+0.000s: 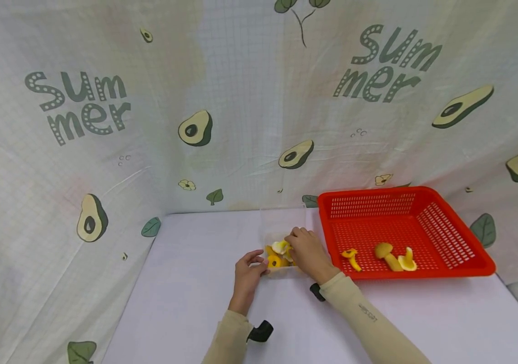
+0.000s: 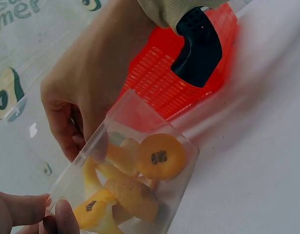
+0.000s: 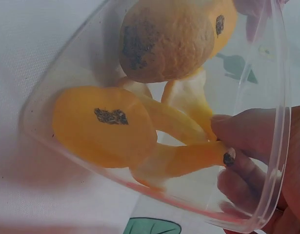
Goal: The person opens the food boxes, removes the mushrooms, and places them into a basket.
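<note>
Your left grip [image 1: 250, 269] pinches the left side of a clear container [image 2: 135, 107] on the white tabletop [image 1: 186, 303], your right grip [image 1: 309, 255] is clamped on an orange mushroom's stem [image 3: 189, 158] inside it, a red basket [image 1: 404, 275] sits to the right, and patterned cloth [image 1: 240, 65] hangs behind.

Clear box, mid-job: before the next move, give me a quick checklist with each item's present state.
1. Opening of the clear box uncovered: ok; the right grip reaches inside.
2. Box steadied: ok; the left grip pinches its rim.
3. Right grip on a mushroom: ok; thumb and finger pinch an orange-yellow stem.
4. All mushrooms in one container: not ok; an orange mushroom, a brown-capped mushroom and a pale mushroom lie in the red basket.
5. Pinched stem free of its neighbours: cannot tell; the box's contents overlap.
</note>
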`<state>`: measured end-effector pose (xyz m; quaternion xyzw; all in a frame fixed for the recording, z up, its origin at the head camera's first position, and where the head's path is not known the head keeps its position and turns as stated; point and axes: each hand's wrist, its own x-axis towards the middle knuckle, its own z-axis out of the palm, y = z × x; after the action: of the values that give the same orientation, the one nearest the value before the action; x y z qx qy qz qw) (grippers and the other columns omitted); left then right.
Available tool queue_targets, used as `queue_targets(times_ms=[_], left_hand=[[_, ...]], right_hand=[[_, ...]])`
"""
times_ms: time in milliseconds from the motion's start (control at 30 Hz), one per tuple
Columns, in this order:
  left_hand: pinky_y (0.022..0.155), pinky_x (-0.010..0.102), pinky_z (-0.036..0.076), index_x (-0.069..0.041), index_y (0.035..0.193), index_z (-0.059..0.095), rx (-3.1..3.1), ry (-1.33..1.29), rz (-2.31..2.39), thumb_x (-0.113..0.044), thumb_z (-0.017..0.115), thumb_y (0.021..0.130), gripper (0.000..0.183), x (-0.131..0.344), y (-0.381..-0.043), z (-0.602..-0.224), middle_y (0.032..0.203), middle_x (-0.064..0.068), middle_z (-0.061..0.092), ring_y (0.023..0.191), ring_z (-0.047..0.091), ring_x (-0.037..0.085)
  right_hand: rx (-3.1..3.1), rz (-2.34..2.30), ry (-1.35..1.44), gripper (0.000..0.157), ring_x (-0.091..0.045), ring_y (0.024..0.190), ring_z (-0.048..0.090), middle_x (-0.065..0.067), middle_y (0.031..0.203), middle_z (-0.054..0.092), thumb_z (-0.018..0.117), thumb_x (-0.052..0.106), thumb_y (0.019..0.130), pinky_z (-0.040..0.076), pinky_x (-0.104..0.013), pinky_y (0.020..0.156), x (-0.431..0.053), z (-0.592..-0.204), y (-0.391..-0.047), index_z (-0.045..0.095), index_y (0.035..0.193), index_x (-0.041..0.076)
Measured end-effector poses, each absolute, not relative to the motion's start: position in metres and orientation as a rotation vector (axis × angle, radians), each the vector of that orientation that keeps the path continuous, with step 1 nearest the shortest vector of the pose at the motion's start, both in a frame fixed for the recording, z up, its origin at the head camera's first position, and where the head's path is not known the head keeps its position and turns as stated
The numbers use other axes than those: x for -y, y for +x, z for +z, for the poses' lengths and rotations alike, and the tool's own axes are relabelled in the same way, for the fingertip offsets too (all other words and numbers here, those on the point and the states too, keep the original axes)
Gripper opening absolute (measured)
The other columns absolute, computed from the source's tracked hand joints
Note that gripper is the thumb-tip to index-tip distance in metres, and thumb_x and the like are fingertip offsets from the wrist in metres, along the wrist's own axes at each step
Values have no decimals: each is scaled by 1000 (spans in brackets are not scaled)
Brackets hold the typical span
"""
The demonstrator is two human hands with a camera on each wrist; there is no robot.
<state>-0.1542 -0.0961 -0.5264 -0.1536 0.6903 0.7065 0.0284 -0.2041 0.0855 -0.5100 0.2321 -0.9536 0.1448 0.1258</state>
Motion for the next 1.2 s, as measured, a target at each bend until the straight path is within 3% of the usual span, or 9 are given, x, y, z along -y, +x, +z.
queue_targets(times_ms=[367,733,1000,1200], left_hand=[[76,24,64,4,131,67,-2127,-493,2182,5,71,96,35,95,-156,-530,106,13,61,84,62,17],[73,26,64,10,133,64,-2118,-463,2209,7,71,95,39,94,-155,-530,104,11,61,80,61,14],[75,28,65,9,133,64,-2121,-467,2197,5,72,96,39,95,-155,-530,106,13,61,82,61,15],[75,28,65,8,132,65,-2112,-467,2208,4,72,96,38,96,-155,-529,107,14,61,82,63,17]], right_hand=[[2751,443,683,22,-24,91,63,-4,96,72,89,6,83,55,-38,82,-85,-510,-203,77,100,11],[2583,515,693,22,-23,89,63,-3,94,74,91,8,81,56,-36,81,-88,-514,-199,80,99,11],[2482,542,681,21,-23,91,64,-2,94,74,92,7,79,59,-39,87,-95,-500,-193,81,98,10],[2386,578,683,18,-24,89,64,-2,93,74,90,3,79,59,-39,83,-107,-485,-186,81,94,11]])
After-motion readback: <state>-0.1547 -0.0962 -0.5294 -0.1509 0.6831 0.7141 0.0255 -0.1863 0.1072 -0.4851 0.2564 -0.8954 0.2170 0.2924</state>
